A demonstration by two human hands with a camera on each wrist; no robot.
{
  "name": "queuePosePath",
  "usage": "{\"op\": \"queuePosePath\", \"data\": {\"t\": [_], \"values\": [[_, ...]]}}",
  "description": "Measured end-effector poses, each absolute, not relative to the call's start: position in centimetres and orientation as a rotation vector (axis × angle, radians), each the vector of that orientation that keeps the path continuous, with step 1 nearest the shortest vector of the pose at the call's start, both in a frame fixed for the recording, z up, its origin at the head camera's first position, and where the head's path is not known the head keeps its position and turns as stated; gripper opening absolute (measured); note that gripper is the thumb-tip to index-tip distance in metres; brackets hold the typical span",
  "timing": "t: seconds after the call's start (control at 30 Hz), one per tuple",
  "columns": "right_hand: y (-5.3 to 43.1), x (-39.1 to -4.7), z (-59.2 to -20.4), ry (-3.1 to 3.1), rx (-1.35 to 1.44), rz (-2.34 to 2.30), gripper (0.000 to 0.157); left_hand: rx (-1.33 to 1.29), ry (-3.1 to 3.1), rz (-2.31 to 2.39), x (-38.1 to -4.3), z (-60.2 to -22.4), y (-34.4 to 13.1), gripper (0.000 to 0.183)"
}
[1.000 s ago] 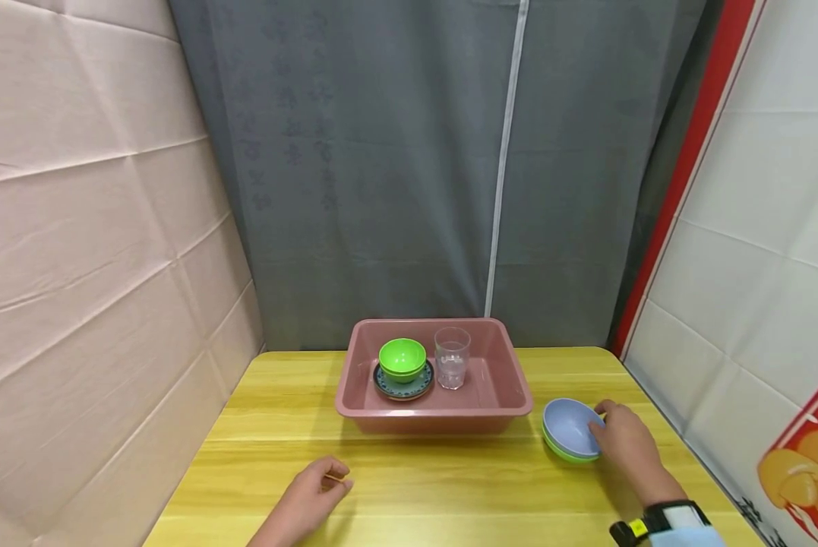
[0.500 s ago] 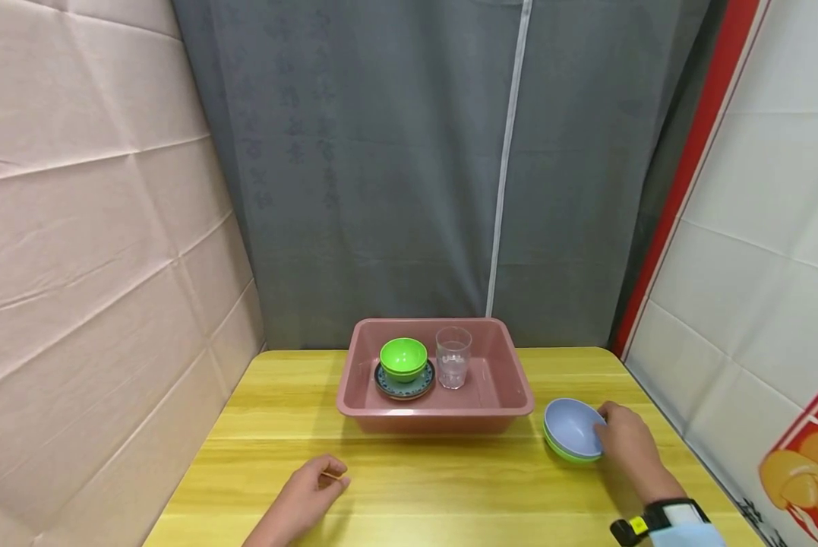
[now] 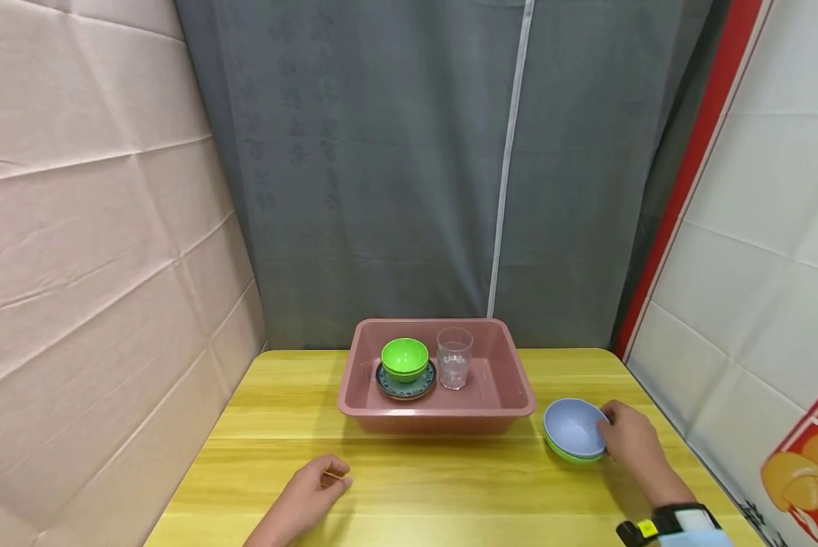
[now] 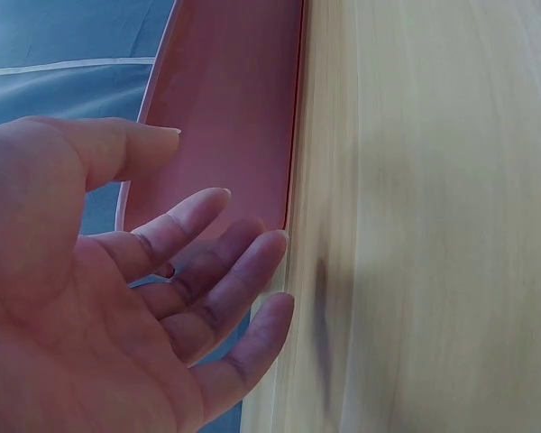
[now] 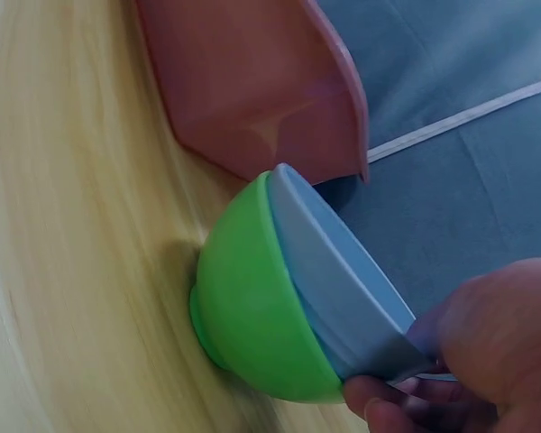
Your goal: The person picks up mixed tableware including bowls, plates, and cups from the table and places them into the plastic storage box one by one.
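Observation:
A blue bowl (image 3: 574, 427) sits nested in a green bowl (image 5: 252, 302) on the table, right of the pink basin. At its right side, my right hand (image 3: 633, 444) pinches the blue bowl's rim. The right wrist view shows the thumb over the rim and the fingers beneath it, with the blue bowl tilted a little inside the green one. My left hand (image 3: 306, 490) hovers over the front of the table, fingers loosely bent and holding nothing. Its palm and spread fingers (image 4: 252, 271) show in the left wrist view.
The pink basin (image 3: 436, 424) stands at the back middle of the wooden table (image 3: 443, 490). Inside it are stacked green bowls (image 3: 405, 357) on small patterned plates (image 3: 409, 389), and a clear glass (image 3: 453, 361). A grey curtain (image 3: 381, 167) hangs behind; fabric walls flank the table.
My right hand has shifted very slightly to the right at the blue bowl's rim. The left hand stays almost where it was.

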State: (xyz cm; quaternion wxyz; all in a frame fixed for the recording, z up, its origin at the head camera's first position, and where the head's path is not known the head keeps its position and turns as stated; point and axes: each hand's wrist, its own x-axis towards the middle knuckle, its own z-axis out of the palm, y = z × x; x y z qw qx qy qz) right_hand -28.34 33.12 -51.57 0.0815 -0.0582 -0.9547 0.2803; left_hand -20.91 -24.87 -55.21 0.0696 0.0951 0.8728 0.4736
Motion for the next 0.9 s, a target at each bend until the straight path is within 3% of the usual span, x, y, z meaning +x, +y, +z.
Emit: {"op": "queuePosePath", "data": {"t": [0.4, 0.67, 0.9], "values": [[34.0, -26.7, -50.8, -2.687, -0.295, 1.327, 0.039, 0.156, 2.68, 1.463, -21.1, -55.3, -24.4, 0.025], [32.8, -25.0, -49.2, -2.644, -0.248, 1.4, 0.034, 0.096, 2.686, 1.489, -21.1, -54.6, -23.9, 0.028], [29.4, -23.4, -48.7, -2.695, -0.224, 1.448, 0.028, 0.192, 2.67, 1.526, -21.5, -54.7, -22.6, 0.025]]}}
